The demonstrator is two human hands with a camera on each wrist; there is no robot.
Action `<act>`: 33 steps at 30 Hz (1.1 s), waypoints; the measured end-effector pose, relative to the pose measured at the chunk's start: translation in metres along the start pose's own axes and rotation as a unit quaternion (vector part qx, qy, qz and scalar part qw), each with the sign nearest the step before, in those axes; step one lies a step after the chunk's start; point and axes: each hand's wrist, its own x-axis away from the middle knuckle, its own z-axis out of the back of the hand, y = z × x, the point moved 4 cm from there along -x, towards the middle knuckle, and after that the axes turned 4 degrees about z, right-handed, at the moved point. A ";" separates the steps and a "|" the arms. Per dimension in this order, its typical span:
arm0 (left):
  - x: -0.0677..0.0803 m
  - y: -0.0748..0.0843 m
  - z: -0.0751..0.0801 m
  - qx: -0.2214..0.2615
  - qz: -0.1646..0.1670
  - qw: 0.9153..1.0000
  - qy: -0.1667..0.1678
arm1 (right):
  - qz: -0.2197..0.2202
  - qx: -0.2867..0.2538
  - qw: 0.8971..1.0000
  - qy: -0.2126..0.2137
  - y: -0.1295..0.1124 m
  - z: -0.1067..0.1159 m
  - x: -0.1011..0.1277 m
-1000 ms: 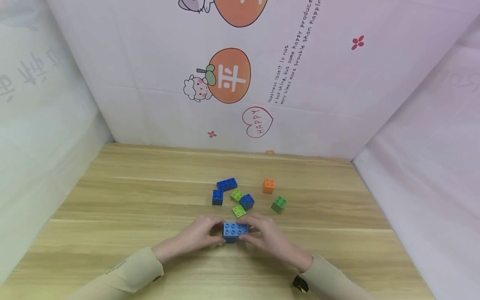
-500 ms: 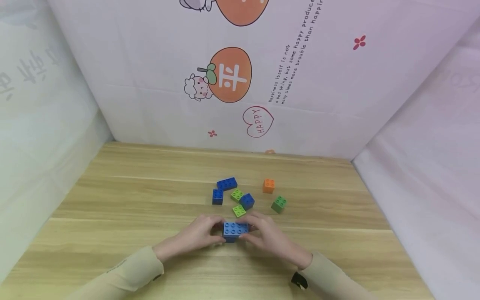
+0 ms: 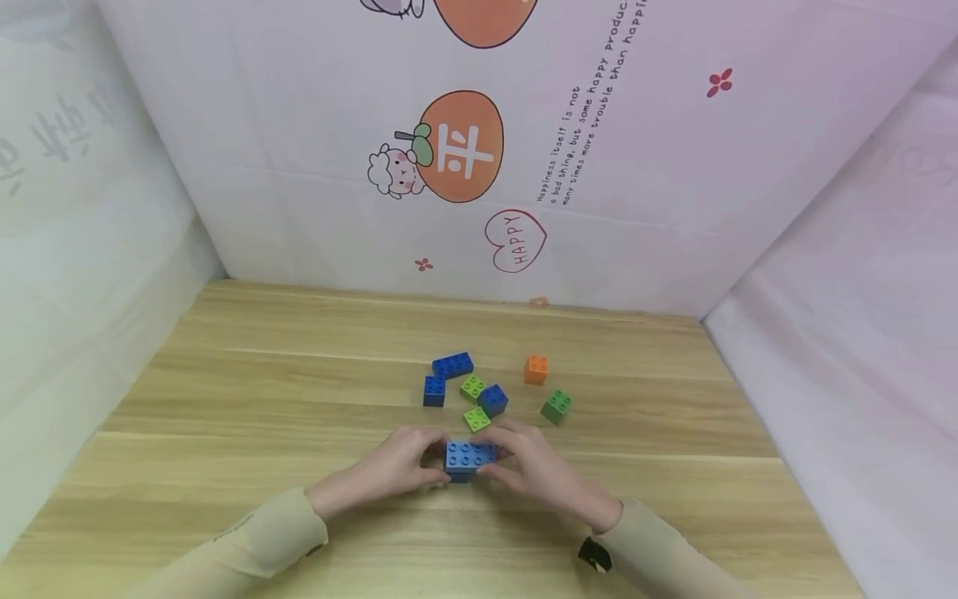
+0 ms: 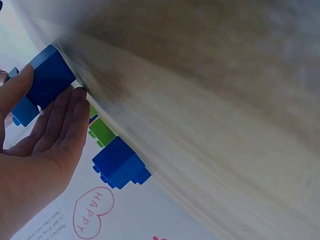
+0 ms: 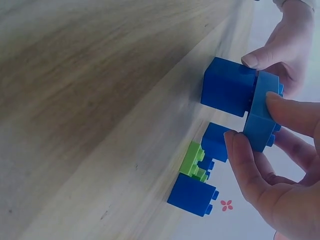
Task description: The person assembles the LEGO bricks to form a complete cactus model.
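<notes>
Both hands hold one small stack on the wooden table (image 3: 247,399): a light blue flat plate (image 3: 470,455) (image 5: 262,117) on a darker blue brick (image 5: 227,87) (image 4: 50,75). My left hand (image 3: 428,462) (image 4: 47,107) grips the stack's left end with thumb and fingers. My right hand (image 3: 506,462) (image 5: 260,120) pinches the right end, its fingertips curled round the plate. The stack's underside rests on or just above the tabletop; I cannot tell which.
Loose bricks lie just beyond the hands: a long blue brick (image 3: 452,365), a small blue brick (image 3: 434,391), two light green bricks (image 3: 472,388) (image 3: 476,420), another blue brick (image 3: 492,402), an orange brick (image 3: 535,370) and a green brick (image 3: 556,407). White printed walls enclose the table.
</notes>
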 end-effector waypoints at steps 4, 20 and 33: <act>0.000 0.000 0.001 -0.002 0.000 1.000 0.000 | -0.001 0.013 1.000 0.000 -0.003 0.001 0.000; 0.000 0.001 0.001 -0.007 -0.003 1.000 0.003 | 0.010 0.019 1.000 0.002 -0.006 0.001 0.001; -0.001 0.000 0.001 -0.001 -0.001 1.000 0.003 | -0.021 -0.008 0.999 -0.025 0.002 0.001 -0.002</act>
